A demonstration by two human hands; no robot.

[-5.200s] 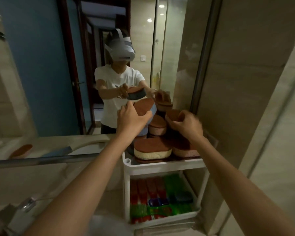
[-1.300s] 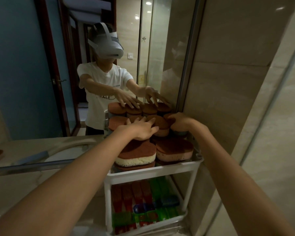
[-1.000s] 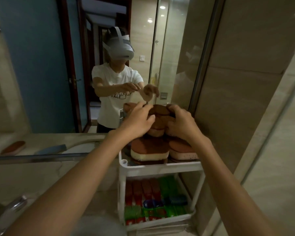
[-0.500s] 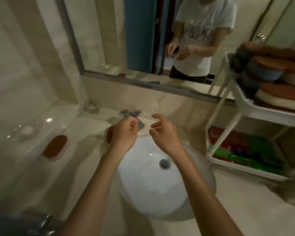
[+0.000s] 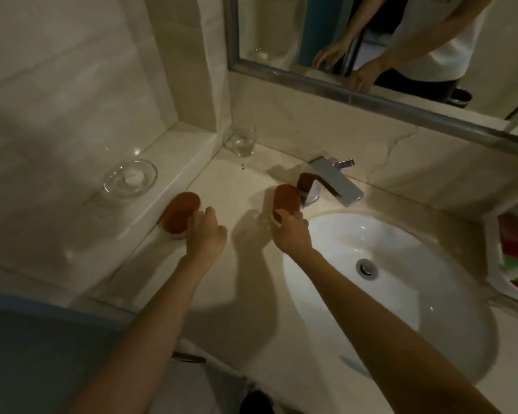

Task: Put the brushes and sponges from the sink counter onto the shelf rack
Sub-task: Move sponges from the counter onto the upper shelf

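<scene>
Two brown-topped sponges are seen on the sink counter [image 5: 243,186]. The left sponge [image 5: 180,211] lies against the foot of the raised ledge [image 5: 174,153] along the counter's left edge, its pale underside just visible at its near end. It is met by the left hand [image 5: 205,237], whose fingers are curled over its near end; whether they have closed on it cannot be told. The right sponge [image 5: 285,201] is tilted up beside the chrome faucet [image 5: 331,183] at the back edge of the counter, and its near end is pinched by the fingers of the right hand [image 5: 292,234]. A brown reflection is shown on the faucet's side.

The white basin [image 5: 401,309] is set into the counter to the right of both hands, with its drain [image 5: 367,268] near the middle. At the back left corner of the counter a clear drinking glass [image 5: 244,140] stands upright. On the ledge a round glass dish [image 5: 130,178] is placed, well apart from the sponges. The mirror [image 5: 401,34] is fixed above the back wall, and the person's arms are reflected in it. At the right edge of the view, part of the white shelf rack [image 5: 491,264] is visible, with red and green items on its lower tier.
</scene>
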